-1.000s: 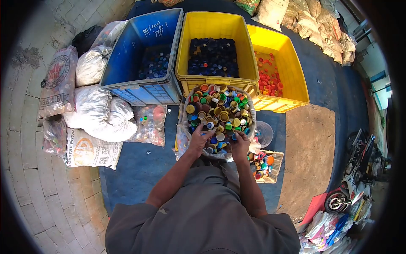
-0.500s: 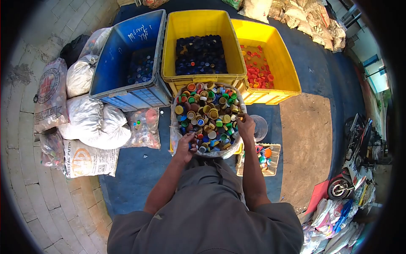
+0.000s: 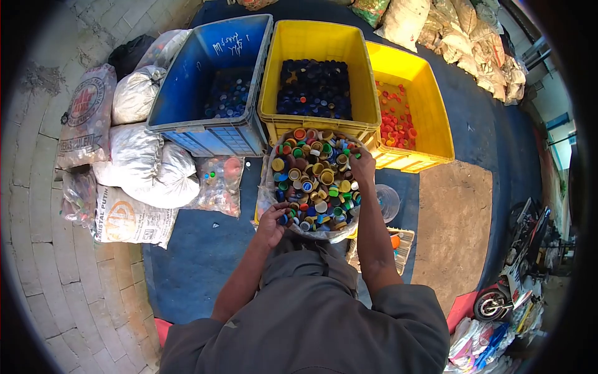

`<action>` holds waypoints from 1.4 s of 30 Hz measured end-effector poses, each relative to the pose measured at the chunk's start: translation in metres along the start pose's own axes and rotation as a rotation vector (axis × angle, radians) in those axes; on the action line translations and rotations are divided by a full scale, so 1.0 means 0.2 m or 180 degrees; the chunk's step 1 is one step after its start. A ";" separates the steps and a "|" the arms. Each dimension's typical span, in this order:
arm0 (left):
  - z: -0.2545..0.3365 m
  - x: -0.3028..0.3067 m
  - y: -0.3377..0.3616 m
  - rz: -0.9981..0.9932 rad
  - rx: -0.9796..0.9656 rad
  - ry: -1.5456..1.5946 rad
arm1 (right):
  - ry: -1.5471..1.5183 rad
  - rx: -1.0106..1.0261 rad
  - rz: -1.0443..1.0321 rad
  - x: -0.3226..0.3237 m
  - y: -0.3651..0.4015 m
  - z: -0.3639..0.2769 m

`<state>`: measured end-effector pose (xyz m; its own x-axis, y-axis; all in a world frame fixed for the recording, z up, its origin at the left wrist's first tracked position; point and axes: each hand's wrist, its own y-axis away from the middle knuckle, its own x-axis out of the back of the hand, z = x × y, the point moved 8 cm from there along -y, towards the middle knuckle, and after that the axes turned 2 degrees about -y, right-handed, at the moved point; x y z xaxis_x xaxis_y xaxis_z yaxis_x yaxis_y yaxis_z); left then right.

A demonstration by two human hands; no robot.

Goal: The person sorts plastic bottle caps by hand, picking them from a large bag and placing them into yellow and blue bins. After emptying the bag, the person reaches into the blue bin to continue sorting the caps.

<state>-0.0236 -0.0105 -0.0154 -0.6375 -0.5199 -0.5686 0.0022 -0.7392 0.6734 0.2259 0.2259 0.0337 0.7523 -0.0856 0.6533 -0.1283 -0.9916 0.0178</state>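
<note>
A round tub lined with a whitish sack [image 3: 266, 194] stands in front of me, heaped with plastic bottle caps [image 3: 321, 177] in brown, gold, green, blue, white and red. At its near left rim my left hand [image 3: 271, 227] has its fingers closed around a dark blue bottle cap [image 3: 284, 219]. My right hand [image 3: 364, 168] is over the tub's right side, fingers pinched together, with a green bottle cap [image 3: 357, 156] showing at the fingertips. Part of that grip is hidden by the hand itself.
Beyond the tub stand a blue crate [image 3: 205, 128], a yellow crate [image 3: 321, 118] with dark caps and another yellow crate [image 3: 430, 124] with red caps. White sacks [image 3: 146, 165] pile up at left. A clear round container [image 3: 387, 204] and a small basket [image 3: 405, 252] sit at right.
The view has shifted, so the crates and tub appear farther right and slightly lower. My right hand has moved farther forward over the caps. A blue cap now shows in my left hand.
</note>
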 end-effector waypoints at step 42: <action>0.13 -0.37 -0.05 -0.0169 -0.0239 -0.0945 | -0.2334 -0.0471 -0.1980 -0.07 0.26 -0.11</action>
<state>0.0038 0.0472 0.0320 -0.8354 -0.3400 -0.4318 0.0126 -0.7973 0.6035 0.1943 0.1772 0.0412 0.9225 0.3606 -0.1376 0.3860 -0.8622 0.3280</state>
